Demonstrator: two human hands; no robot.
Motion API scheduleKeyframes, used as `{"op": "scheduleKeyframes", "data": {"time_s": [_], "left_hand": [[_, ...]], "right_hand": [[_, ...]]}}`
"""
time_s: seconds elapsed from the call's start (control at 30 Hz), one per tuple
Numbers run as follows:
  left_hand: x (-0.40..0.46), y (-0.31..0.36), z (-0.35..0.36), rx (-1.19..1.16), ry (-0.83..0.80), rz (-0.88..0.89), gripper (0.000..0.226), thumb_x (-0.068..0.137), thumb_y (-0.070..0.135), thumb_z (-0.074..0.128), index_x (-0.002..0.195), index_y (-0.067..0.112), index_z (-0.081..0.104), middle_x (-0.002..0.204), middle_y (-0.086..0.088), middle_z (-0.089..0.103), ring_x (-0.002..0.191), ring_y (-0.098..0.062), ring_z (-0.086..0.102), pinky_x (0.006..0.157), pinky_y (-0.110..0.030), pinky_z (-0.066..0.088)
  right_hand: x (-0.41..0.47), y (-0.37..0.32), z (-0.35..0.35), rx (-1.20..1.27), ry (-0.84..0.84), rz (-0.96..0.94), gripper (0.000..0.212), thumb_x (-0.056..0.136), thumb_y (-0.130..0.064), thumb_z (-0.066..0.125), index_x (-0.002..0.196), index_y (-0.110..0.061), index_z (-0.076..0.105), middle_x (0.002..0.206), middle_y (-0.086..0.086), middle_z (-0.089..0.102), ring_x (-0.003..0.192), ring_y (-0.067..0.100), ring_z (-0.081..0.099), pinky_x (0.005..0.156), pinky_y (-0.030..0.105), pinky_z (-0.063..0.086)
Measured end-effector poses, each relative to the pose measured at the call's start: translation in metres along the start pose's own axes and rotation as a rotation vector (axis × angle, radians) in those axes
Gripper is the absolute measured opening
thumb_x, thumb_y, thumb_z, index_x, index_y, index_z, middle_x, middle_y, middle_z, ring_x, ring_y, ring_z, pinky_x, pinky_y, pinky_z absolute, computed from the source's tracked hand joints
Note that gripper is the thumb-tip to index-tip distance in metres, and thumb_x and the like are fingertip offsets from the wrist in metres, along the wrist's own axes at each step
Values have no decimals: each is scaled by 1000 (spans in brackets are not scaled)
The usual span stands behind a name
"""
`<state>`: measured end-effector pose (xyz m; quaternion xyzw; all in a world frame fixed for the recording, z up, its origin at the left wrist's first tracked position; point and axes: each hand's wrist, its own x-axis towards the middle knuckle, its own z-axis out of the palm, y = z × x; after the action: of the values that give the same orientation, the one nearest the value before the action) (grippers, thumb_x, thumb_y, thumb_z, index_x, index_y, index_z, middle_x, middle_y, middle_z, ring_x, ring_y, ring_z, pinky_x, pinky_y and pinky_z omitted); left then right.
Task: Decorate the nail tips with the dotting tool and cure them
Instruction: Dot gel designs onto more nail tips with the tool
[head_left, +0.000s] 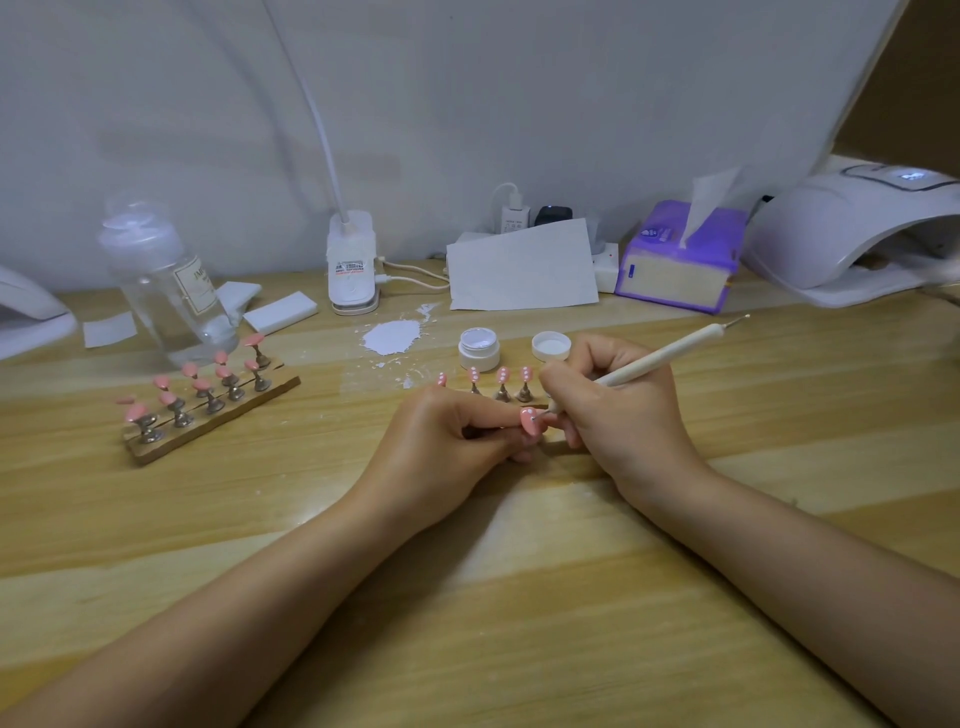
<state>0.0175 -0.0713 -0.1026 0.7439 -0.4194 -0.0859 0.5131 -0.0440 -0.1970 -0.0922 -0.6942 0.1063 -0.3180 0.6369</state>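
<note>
Left hand (457, 436) pinches a pink tip (531, 422) mid-table, right hand (613, 405) grips the dotting tool (660, 358), its point on the tip. One wobble smears the wet dots, or fingers bump the tips behind (501, 382).

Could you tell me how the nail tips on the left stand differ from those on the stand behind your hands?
The tips on the left stand are plain pink; those on the stand behind the hands carry white dots. The left stand holds two rows, the other shows one row. Both sets are pink and sit on metal pegs.
</note>
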Motion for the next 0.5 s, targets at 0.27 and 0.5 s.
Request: {"op": "scheduleKeyframes", "data": {"time_s": [0.27,0.5], "left_hand": [[0,-1,0,3,0,7,23,80,8,68,76,31,72,64,7,70,63,8,54,69,-17,48],[0,0,0,14,5,6,25,80,7,68,77,32,70,67,9,70,65,8,54,72,-21,50]], "right_hand": [[0,0,0,2,7,6,39,72,7,55,45,-12,34,31,-5,35,28,5,34,42,20,33],[0,-1,1,15,27,21,39,72,8,55,46,-11,33,35,-2,31,30,4,31,55,37,39]]}}
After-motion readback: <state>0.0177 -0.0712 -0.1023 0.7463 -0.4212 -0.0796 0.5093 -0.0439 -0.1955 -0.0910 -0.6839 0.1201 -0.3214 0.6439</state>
